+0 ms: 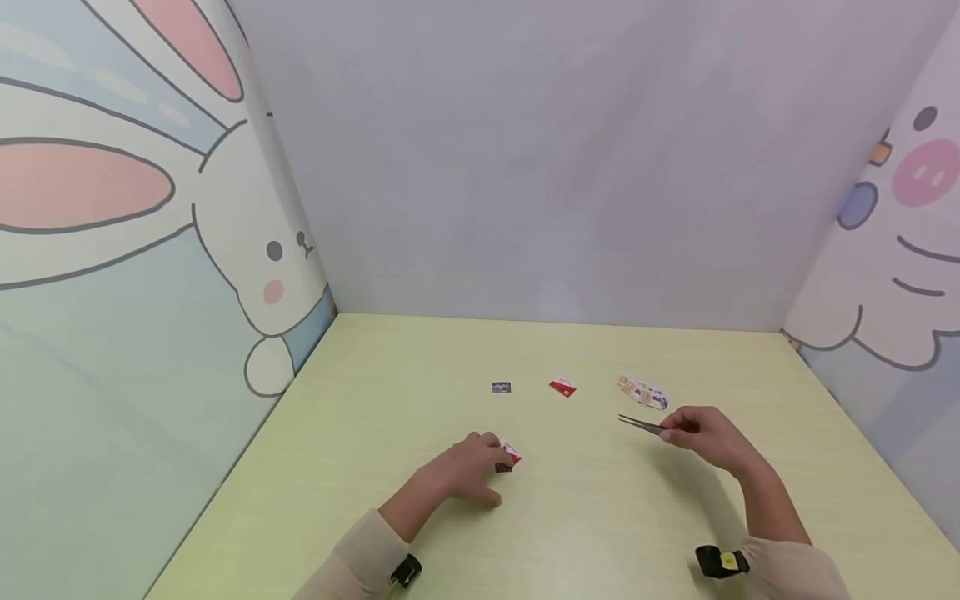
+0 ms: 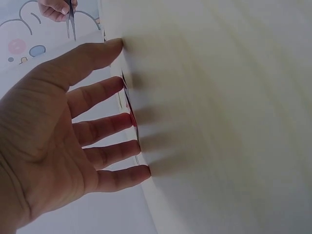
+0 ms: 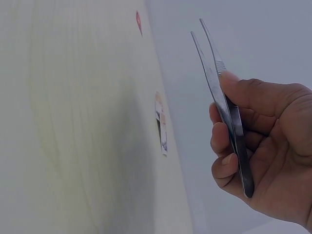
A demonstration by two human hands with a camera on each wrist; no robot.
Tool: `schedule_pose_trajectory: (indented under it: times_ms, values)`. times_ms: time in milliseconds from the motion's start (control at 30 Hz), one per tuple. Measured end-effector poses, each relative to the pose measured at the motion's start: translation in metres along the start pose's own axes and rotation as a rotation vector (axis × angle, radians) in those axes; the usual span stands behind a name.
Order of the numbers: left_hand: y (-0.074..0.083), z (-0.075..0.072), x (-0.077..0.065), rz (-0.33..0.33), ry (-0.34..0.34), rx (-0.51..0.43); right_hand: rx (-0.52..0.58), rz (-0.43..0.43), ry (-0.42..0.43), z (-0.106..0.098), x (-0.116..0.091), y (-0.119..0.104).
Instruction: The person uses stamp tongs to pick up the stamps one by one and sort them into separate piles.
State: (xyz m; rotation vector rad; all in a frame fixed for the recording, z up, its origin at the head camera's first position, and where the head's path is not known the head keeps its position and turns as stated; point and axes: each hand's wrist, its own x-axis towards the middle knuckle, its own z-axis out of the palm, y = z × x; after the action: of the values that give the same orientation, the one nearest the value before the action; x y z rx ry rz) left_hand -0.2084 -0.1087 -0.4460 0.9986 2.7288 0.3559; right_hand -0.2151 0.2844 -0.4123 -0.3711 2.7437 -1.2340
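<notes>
My right hand (image 1: pixel 708 437) grips a pair of metal tweezers (image 1: pixel 639 423) above the table. In the right wrist view the two tips of the tweezers (image 3: pixel 208 68) stand apart, with nothing between them. The left hand (image 1: pixel 468 468) reaches over a small red-and-white paper piece (image 1: pixel 513 452) and a dark picture piece (image 1: pixel 503 469), partly covering both. Its fingers (image 2: pixel 105 127) are spread and nearly straight in the left wrist view, fingertips right at the pieces and the tabletop.
Farther back on the pale yellow table (image 1: pixel 420 358) lie a small dark picture (image 1: pixel 502 387), a red-and-white piece (image 1: pixel 562 387) and an overlapping cluster of printed paper pieces (image 1: pixel 643 392). A grey backdrop (image 1: pixel 525 183) and cartoon-printed side panels (image 1: pixel 112 400) enclose the table.
</notes>
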Motion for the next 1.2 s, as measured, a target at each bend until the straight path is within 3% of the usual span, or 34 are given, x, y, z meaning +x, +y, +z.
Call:
schedule_pose_trajectory:
  times_ms: [567,1200]
  values:
    - [0.002,0.0,-0.001,0.002,-0.009,0.003,0.02,-0.021,-0.054,0.018,0.013,-0.002]
    - [0.005,-0.001,-0.002,-0.017,-0.029,0.031,0.04,-0.109,-0.12,0.041,0.027,-0.005]
